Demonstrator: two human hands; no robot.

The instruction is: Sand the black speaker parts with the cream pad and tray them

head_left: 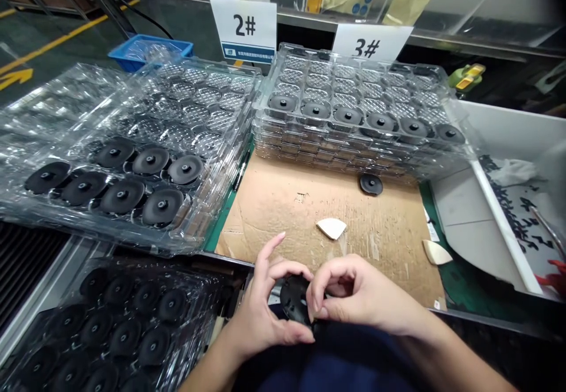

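Just in front of my body, my left hand holds a round black plastic disc by its rim between thumb and fingers, with another finger raised. My right hand is closed in a pinch against the disc's right side, its fingertips covering that part. Whatever lies in the pinch is too small and hidden to name. Beyond my hands, a white wedge-shaped piece lies on the cardboard sheet. A single black disc with a small central hub rests farther back on the cardboard.
Clear plastic trays at left carry several black discs; another tray stack stands behind the cardboard. More discs fill a lower-left tray. At right are a second white wedge and a white bin with small black pieces.
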